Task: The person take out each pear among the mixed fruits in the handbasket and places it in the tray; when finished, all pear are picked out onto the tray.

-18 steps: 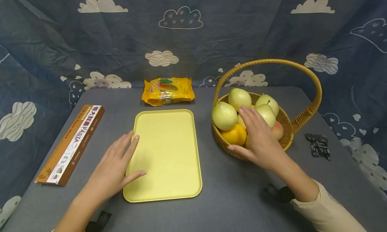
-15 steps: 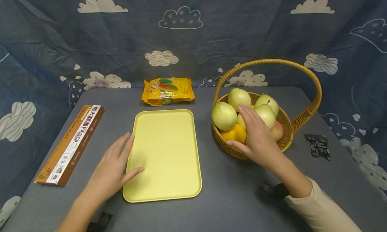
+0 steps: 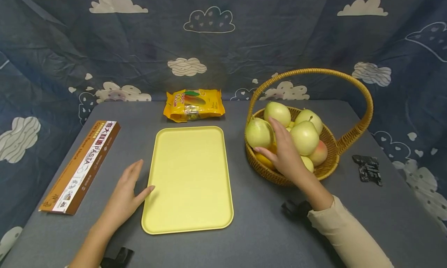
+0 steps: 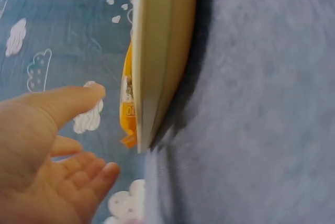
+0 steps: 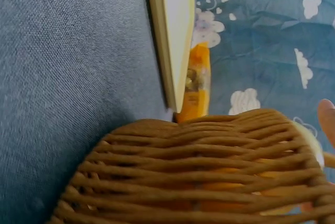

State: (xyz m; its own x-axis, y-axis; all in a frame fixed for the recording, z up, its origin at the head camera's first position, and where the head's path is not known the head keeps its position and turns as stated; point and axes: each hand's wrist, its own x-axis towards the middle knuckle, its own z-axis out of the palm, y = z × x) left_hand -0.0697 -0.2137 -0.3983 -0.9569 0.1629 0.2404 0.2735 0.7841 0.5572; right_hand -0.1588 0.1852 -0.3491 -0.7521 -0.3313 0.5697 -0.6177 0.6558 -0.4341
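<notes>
Over the wicker basket [image 3: 328, 165], my right hand [image 3: 290, 159] has its fingers [image 3: 278, 130] extended and its thumb apart from them. It is nearest to a pale green pear [image 3: 257, 133] at the basket's left side; contact with the pear is unclear. More pears [image 3: 305, 138], a peach [image 3: 319, 153] and a partly hidden orange-yellow fruit [image 3: 264, 160] lie around the hand. My left hand [image 3: 122, 200] hovers beside the left edge of the yellow tray [image 3: 188, 178], fingers relaxed and holding nothing. In the left wrist view, this hand [image 4: 47, 156] is apart from the tray's rim [image 4: 157, 67].
A brown pasta box [image 3: 80, 169] lies on the left of the grey table. Behind the tray sits a yellow packet [image 3: 194, 105] with a mango picture. A small black wrapper [image 3: 368, 169] lies right of the basket, whose tall handle [image 3: 314, 71] arches above the fruit.
My right hand has shifted left across the fruit toward the left pear, uncovering more of the fruit on the right. My left hand has drawn back slightly toward the lower left.
</notes>
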